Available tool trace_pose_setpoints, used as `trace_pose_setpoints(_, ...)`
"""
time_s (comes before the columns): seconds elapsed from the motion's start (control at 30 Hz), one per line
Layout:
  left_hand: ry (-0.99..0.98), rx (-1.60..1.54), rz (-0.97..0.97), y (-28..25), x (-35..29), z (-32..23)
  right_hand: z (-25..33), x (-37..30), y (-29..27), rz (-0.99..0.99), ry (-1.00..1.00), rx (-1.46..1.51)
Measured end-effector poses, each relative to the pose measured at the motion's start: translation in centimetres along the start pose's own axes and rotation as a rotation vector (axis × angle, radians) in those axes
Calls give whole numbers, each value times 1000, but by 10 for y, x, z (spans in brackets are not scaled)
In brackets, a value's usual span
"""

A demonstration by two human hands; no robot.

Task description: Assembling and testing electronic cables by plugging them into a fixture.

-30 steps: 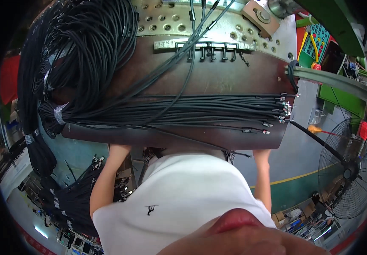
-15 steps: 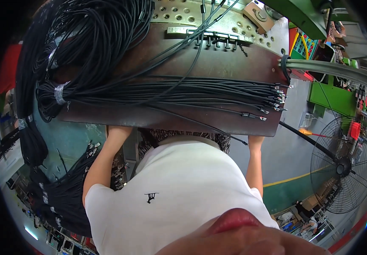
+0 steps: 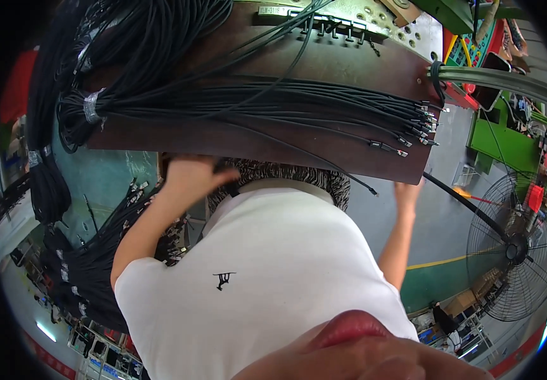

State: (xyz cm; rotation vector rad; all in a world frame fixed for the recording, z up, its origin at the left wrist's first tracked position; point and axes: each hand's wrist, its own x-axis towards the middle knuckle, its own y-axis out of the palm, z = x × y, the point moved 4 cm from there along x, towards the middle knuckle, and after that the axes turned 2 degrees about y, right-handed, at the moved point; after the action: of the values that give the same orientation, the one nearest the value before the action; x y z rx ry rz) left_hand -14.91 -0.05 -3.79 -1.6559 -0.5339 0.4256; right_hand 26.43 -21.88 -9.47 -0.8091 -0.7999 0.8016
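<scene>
A brown work board [image 3: 298, 142] lies in front of me with a long bundle of black cables [image 3: 273, 104] stretched across it, its metal plug ends [image 3: 422, 123] fanned out at the right. My left hand [image 3: 188, 177] sits just under the board's near edge at my waist, fingers curled near a dark strip; what it grips is hidden. My right hand [image 3: 409, 192] hangs below the board's right corner with its fingers up and nothing in it. My white shirt [image 3: 267, 278] fills the lower middle.
A thick coil of black cables [image 3: 96, 57] hangs at the left, taped with grey bands. More cable bundles [image 3: 89, 266] lie on the floor at the left. A metal fixture plate [image 3: 349, 22] tops the board. A standing fan [image 3: 517, 247] and green machines [image 3: 508, 136] stand at the right.
Both hands have left the underside of the board's near edge. The left hand has come in to my waist and the right hand has dropped slightly. The view has tilted down.
</scene>
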Motion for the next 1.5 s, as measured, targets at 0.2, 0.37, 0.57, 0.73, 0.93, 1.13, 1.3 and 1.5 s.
trace_pose_setpoints(0.2, 478, -368, -130, -59, 54, -30, 64, 126, -65, -126, -196, 34)
trace_pose_setpoints(0.37, 426, -287, -199, -40, 128, -85, 195, 213, 33, -14, -795, -280)
trace_pose_setpoints(0.57, 50, 109, -200, -39, 119, -30, 189, 229, 39, -70, -894, 56)
trace_pose_setpoints(0.73, 190, -84, -319, -48, 131, -9, 133, 261, 47, 388, -466, -17)
trace_pose_setpoints(0.93, 26, -532, -272, -50, 143, 16, 173, 236, -9, -59, -829, 112)
trace_pose_setpoints(1.13, -122, -745, 16, -49, 148, 18, 162, 229, 9, 233, -558, -49)
trace_pose_setpoints(1.3, 177, -449, 259, -58, 180, -44, 126, 249, 31, 368, -220, 268)
trace_pose_setpoints(1.5, 364, -437, 377, -35, 226, -112, 156, 228, 11, 267, -544, -81)
